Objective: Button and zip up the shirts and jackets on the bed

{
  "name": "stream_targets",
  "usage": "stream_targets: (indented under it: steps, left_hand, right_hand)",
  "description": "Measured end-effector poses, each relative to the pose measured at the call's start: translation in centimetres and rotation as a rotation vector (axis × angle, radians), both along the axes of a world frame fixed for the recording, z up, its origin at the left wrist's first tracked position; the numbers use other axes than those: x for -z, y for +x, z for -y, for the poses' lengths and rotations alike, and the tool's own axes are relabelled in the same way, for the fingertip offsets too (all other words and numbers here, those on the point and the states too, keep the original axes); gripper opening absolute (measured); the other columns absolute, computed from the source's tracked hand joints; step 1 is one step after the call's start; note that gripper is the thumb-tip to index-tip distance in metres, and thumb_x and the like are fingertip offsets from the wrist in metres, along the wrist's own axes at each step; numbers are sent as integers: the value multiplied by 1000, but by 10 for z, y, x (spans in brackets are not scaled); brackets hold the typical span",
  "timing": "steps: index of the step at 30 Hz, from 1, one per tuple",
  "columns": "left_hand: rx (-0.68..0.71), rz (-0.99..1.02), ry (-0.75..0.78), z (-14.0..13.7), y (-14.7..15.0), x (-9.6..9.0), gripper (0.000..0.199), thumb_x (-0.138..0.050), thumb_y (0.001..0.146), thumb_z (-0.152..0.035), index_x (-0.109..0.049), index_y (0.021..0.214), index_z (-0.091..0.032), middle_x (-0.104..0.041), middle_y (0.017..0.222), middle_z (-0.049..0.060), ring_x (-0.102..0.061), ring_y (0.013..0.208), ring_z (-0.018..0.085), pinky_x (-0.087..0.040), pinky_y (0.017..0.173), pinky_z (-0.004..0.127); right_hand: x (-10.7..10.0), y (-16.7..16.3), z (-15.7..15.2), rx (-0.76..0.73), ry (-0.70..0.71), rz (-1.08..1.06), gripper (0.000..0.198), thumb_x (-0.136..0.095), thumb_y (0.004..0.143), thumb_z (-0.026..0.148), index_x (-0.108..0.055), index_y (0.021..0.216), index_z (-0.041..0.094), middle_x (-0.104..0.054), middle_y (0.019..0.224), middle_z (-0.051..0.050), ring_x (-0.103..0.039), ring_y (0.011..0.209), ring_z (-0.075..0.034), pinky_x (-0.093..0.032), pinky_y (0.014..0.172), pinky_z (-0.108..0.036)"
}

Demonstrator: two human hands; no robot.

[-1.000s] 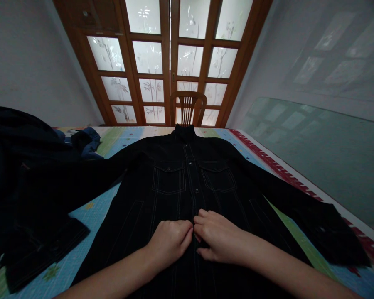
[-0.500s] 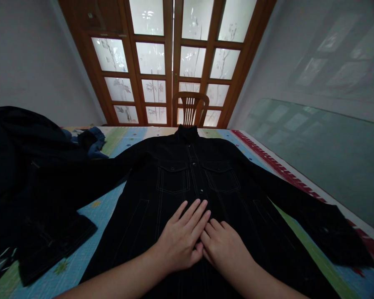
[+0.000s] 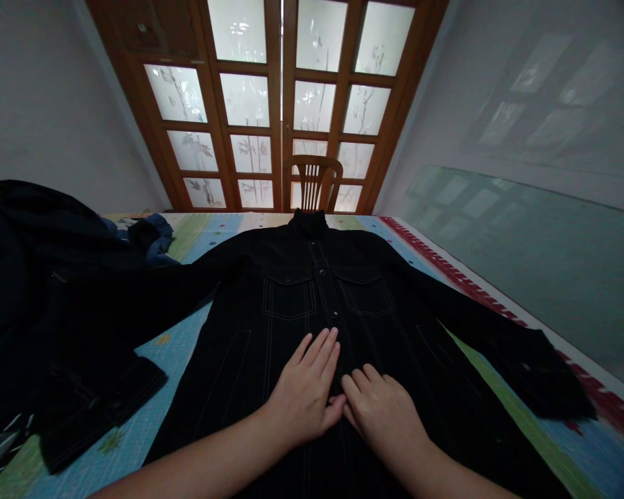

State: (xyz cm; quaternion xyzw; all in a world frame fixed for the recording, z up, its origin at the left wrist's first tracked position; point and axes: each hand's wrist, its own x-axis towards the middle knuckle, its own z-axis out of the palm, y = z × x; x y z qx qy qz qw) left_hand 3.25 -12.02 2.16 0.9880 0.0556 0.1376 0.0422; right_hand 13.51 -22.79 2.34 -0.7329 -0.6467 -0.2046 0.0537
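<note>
A black denim jacket with pale stitching lies spread face up, its collar pointing away from me and both sleeves stretched outward. Flat on its front, left of the button strip, rests my left hand, fingers extended and its thumb reaching toward the right hand. My right hand is closed, its fingers curled down on the button strip around the jacket's front edge; the fingertips are partly hidden. Above the hands, a few metal buttons show along the strip, between two flapped chest pockets.
A heap of dark clothing covers the left side, with a blue piece behind it. Beneath lies a striped cloth in blue and green. A wooden chair stands at the far end, and a glass sheet leans at the wall.
My right hand has shifted slightly away from the left fingers, opening a gap between them. The left hand stays flat on the jacket. The view has turned a little.
</note>
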Motion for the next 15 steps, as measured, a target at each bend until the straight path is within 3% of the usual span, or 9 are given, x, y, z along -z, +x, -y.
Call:
stream_targets:
  steps: [5, 9, 13, 15]
  left_hand:
    - [-33, -85, -157, -1, 1, 5, 59, -29, 80, -48, -32, 123, -7, -25, 133, 14, -22, 123, 21, -23, 100, 36]
    - [-30, -91, -191, -1, 2, 5, 60, -32, 80, -49, -32, 123, -7, -25, 133, 15, -20, 123, 22, -22, 100, 38]
    - [-34, -84, -190, -2, 2, 7, 60, -33, 80, -47, -31, 124, -7, -23, 134, 14, -19, 124, 22, -21, 101, 38]
    - [-33, -77, -187, -2, 2, 8, 60, -33, 80, -47, -31, 124, -7, -23, 134, 14, -18, 124, 22, -21, 101, 38]
  right_hand:
    - [-2, -3, 8, 65, -54, 30, 14, -66, 57, 16, -52, 61, 18, -54, 57, 1, -49, 56, -17, -32, 46, -28]
    - [-5, -2, 27, 67, -50, 53, 17, -51, 74, 30, -53, 63, 17, -53, 59, -2, -50, 56, -18, -35, 47, -29]
    - [-14, -4, 51, -169, 19, -29, 43, -18, 88, 35, -57, 83, 18, -61, 77, -6, -55, 67, -16, -41, 54, -27]
    - [-16, -7, 62, -349, 6, -42, 43, -15, 89, 33, -57, 90, 22, -63, 82, -2, -57, 73, -12, -43, 59, -22]
